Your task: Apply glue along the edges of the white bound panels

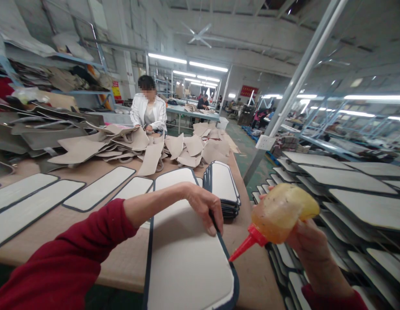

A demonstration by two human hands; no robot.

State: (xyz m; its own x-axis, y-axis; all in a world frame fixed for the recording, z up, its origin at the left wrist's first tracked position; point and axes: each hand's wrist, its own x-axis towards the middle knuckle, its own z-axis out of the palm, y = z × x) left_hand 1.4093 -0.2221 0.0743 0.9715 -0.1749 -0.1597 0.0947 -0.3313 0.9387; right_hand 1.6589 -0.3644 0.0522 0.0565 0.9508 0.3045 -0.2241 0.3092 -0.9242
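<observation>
**Squeeze bottle tipped nozzle-down at a panel's dark border**

Squeeze bottle [274, 211]: translucent, yellow to amber, red cap and nozzle. Contents: amber liquid, deeper in colour toward the cap; body above it paler, with dark specks. Right hand [305, 241] wrapped round it, grasping. Nozzle tip at the right-hand border of the white panel [187, 267]; whether it touches, cannot tell.

Panel lies on the brown table [122, 262], in front of the wearer, pale face up. Left hand [204, 206] rests on its right edge, fingers bent down; cannot tell if they grip underneath. Just beyond that hand, a stack of panels [223, 183], dark-edged.

Right side: rack panels [342, 178] in many tiers, similar pale faces.

Left rear: blue shelf [80, 91] loaded with folded material and clear plastic bags, contents indistinct. Far end: white bin [223, 123], contents not visible. Co-worker [159, 110] in a white jacket, behind a heap of taupe pieces [151, 157].
</observation>
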